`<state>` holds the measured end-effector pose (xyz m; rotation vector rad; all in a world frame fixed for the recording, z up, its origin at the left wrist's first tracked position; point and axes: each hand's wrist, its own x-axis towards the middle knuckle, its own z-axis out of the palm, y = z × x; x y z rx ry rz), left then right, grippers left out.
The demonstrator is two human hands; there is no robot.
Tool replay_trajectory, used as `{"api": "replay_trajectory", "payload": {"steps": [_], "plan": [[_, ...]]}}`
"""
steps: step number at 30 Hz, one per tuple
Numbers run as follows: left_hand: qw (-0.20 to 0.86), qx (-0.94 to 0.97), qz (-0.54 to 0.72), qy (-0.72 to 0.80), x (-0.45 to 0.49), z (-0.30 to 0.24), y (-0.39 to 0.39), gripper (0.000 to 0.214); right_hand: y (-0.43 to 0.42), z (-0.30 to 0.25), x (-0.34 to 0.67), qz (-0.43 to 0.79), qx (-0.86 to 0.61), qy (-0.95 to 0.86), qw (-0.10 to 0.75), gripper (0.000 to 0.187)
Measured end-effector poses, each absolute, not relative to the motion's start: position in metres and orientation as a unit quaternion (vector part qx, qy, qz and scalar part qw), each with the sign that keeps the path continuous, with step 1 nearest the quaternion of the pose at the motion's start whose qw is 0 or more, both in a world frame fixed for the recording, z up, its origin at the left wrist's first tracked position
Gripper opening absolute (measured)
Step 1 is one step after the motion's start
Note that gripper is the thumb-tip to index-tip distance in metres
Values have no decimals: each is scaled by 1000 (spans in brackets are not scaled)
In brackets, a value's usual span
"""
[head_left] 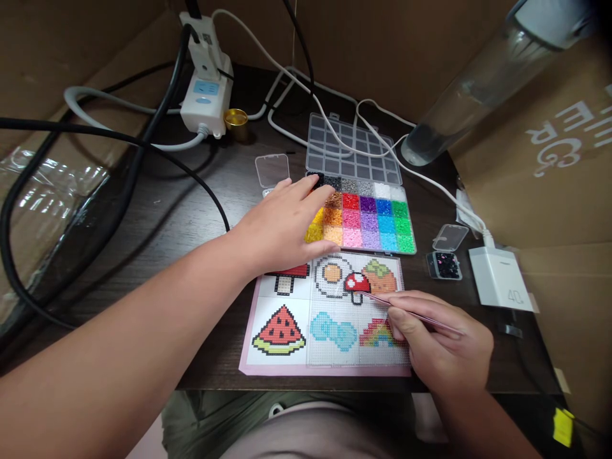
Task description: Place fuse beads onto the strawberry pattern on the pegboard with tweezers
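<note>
My right hand is closed around slim pinkish tweezers. Their tip meets a small red-and-white mushroom of beads with a black outline, on a clear pegboard. Beneath the pegboard lies a pattern sheet with a watermelon, an egg, a bow, a rainbow and a persimmon-like fruit. My left hand spreads its fingers over the left side of a compartment box of coloured beads, covering some compartments. Whether its fingertips touch the beads I cannot tell.
Behind the bead box its clear lid lies folded back under white cables. A small box of dark beads and a white charger stand right. A power strip, gold cup and black cables occupy the left; a clear cylinder leans at back right.
</note>
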<state>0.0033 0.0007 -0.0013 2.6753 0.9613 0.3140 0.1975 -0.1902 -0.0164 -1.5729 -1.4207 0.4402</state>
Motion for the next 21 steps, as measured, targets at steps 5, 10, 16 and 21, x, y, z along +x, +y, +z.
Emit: {"api": "replay_trajectory", "payload": {"steps": [5,10,16,21], "plan": [[144,926,113,330,3,-1,0,77,-191,-16,197,179,-642,-580,469,25],[149,925,116,329,2,-1,0,77,-192,-18,197,190,-648,-567,471,23],[149,926,112,330,3,-1,0,79,-193,-16,198,189,-658,-563,462,18],[145,926,110,332,3,-1,0,79,-191,-14,196,192,-663,-559,460,15]]}}
